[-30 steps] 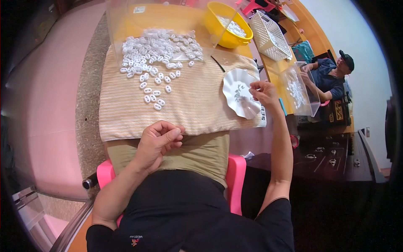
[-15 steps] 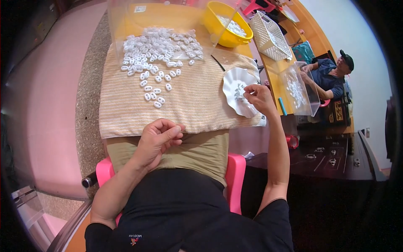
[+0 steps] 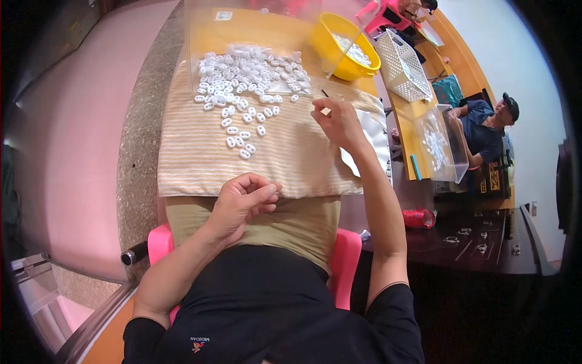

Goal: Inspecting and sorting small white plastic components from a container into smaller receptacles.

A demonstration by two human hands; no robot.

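Right hand: fingers curled, tips close; can't tell what's held.
Left hand: thumb meets finger; can't tell what's held.
Plate: white, wavy-edged, partly under the right hand.
White ovals: smooth, two-holed, left of the right hand.
Cloth: stripy.

Single head-worn fisheye view, near, facing down over lap and striped towel.

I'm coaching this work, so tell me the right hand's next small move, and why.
Probably close the right hand on the black stick. The stick is right by its fingers and partly hidden by the hand; whether they touch is unclear. The left hand sits near the lap, thumb and finger pinched, well away from the stick.
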